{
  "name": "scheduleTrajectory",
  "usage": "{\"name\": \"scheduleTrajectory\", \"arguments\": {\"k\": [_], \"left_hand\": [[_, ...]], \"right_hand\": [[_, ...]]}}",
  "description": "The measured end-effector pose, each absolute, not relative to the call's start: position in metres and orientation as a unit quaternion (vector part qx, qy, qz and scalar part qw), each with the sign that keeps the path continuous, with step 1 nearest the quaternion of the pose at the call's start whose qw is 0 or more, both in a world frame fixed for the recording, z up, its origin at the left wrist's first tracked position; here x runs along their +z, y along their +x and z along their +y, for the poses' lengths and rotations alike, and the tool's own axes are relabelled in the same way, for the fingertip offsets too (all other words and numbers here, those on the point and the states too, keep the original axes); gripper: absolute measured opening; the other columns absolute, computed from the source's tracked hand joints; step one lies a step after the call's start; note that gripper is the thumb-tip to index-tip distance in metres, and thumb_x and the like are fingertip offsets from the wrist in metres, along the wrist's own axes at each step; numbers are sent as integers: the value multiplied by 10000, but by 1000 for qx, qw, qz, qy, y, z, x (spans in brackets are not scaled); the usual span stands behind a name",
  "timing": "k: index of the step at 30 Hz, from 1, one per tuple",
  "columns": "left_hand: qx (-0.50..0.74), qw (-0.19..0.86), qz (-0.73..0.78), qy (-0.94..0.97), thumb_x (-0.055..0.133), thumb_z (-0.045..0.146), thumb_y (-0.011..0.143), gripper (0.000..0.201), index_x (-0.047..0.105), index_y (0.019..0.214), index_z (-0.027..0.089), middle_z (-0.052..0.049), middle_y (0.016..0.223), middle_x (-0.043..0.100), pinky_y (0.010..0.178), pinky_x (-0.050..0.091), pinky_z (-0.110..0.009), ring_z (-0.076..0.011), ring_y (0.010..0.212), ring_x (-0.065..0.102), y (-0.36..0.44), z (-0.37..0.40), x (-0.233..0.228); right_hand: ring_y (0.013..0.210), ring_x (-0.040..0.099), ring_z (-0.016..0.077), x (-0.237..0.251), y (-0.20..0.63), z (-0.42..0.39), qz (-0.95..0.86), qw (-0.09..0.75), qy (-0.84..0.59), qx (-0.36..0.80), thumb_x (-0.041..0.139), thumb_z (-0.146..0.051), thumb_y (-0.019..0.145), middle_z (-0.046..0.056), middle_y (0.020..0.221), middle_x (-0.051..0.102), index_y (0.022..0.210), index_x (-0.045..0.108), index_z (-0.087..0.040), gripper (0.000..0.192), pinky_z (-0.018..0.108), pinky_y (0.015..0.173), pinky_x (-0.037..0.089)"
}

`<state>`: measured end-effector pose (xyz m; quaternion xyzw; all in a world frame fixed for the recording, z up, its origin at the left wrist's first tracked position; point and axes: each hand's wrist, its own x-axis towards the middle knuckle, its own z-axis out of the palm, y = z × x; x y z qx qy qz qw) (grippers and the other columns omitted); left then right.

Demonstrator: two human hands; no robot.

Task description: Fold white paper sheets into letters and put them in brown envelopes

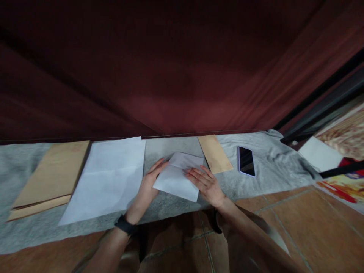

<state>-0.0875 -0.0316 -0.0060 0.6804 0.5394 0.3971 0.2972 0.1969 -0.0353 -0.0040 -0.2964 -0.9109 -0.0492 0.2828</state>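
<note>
A folded-looking white paper (176, 177) lies on the grey cloth (264, 153) directly in front of the person, between the two hands, probably because that spot lets both reach it without stretching. The right hand (207, 185) rests on its right part with fingers extended and together, open rather than closed around anything, a pose that seems suited to pressing the paper flat against the surface. The left hand (150, 177), with a black watch (125, 225) at its wrist, curves along the opposite edge, apparently to keep the paper from sliding; whether its thumb and fingers actually pinch that edge, I cannot tell. To the left lie larger white sheets (112, 176), spread flat with a faint crease across the top one, and beyond them a stack of brown envelopes (54, 168), seemingly set aside so the middle has room for handling. A single brown envelope (216, 153) lies just beside the right hand, near the paper's right corner, perhaps to be within easy reach. Farther right a phone (247, 161) lies face up, well apart from the paper, presumably out of the hands' way
</note>
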Motion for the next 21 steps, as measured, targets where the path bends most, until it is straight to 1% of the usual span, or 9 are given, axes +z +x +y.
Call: {"name": "scheduleTrajectory", "arguments": {"k": [3, 5, 6, 8, 10, 12, 16, 18, 21], "left_hand": [[462, 408, 612, 496, 677, 350, 801, 535, 652, 1299, 156, -110, 1135, 749, 913, 560, -389, -256, 1011, 704, -90, -27, -8], [476, 506, 626, 354, 697, 465, 794, 581, 657, 1273, 138, -93, 952, 766, 754, 570, -346, -230, 824, 713, -91, -26, -3], [470, 556, 616, 299, 686, 520, 799, 602, 661, 1259, 133, -93, 918, 764, 707, 561, -335, -224, 780, 706, -91, -27, 1], [450, 630, 581, 252, 715, 553, 775, 635, 666, 1245, 128, -97, 911, 764, 663, 541, -315, -218, 749, 696, -89, -32, 10], [435, 656, 553, 275, 815, 470, 697, 700, 641, 1288, 137, -82, 906, 767, 644, 518, -288, -207, 728, 690, -87, -37, 20], [427, 655, 539, 312, 878, 359, 627, 805, 595, 1353, 156, -63, 911, 771, 644, 505, -269, -192, 708, 688, -89, -40, 28], [396, 681, 505, 352, 875, 303, 634, 826, 570, 1393, 189, -89, 1087, 766, 717, 535, -291, -216, 807, 721, -106, -36, 41], [371, 697, 490, 369, 875, 275, 635, 802, 590, 1381, 203, -94, 1126, 762, 726, 540, -291, -221, 826, 728, -117, -32, 45], [323, 731, 467, 379, 873, 245, 641, 730, 639, 1331, 215, -89, 1111, 771, 727, 546, -293, -219, 805, 732, -124, -29, 47]], "right_hand": [[1338, 550, 182, -5, 193, -36, -906, 279, -307, -88, 390, -41, 988, 70, 1450, 590, 1503, 454, -186, 539, 460, 1246, 291], [1311, 573, 183, -10, 188, -39, -903, 267, -320, -100, 384, -40, 987, 86, 1459, 580, 1485, 480, -165, 522, 432, 1223, 336], [1308, 576, 187, -13, 184, -42, -904, 262, -321, -102, 387, -37, 982, 93, 1465, 573, 1476, 493, -152, 518, 419, 1209, 359], [1311, 571, 207, -21, 175, -49, -910, 255, -314, -98, 415, -42, 971, 102, 1474, 562, 1455, 518, -130, 503, 407, 1181, 397], [1298, 579, 223, -27, 167, -55, -916, 252, -304, -75, 458, -58, 960, 96, 1477, 562, 1441, 539, -134, 494, 401, 1162, 419], [1318, 559, 226, -25, 162, -58, -925, 239, -295, -23, 486, -64, 946, 73, 1497, 545, 1452, 531, -164, 517, 409, 1184, 388], [1453, 403, 228, 1, 169, -51, -920, 205, -285, 176, 540, -102, 891, 44, 1588, 428, 1529, 426, -241, 663, 472, 1251, 246], [1486, 348, 210, 16, 178, -45, -881, 208, -289, 311, 539, -139, 885, 38, 1625, 365, 1553, 380, -270, 698, 427, 1216, 317], [1495, 325, 218, 24, 186, -34, -784, 295, -344, 424, 511, -245, 941, 24, 1615, 378, 1525, 424, -310, 594, 447, 1225, 279]]}}
